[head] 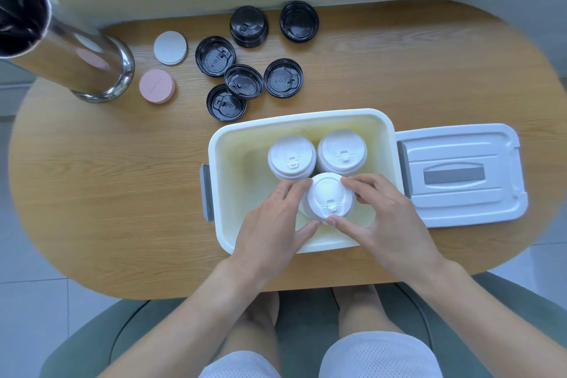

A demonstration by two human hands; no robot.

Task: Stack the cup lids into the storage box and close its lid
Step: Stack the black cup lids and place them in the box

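Bright, even, soft daylight-like light; no single source could be told. Shadows were faint, only thin soft ones under the black lids point(244, 81) on the surface point(122, 181). Mild glare and reflections showed on the steel cylinder point(76, 49). Strong wide-angle bending at the edges; corners smeared and blurry, centre fairly sharp.

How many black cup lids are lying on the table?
6 spots: two at the far edge, four clustered nearer. The far left one looks stacked, so more may be hidden.
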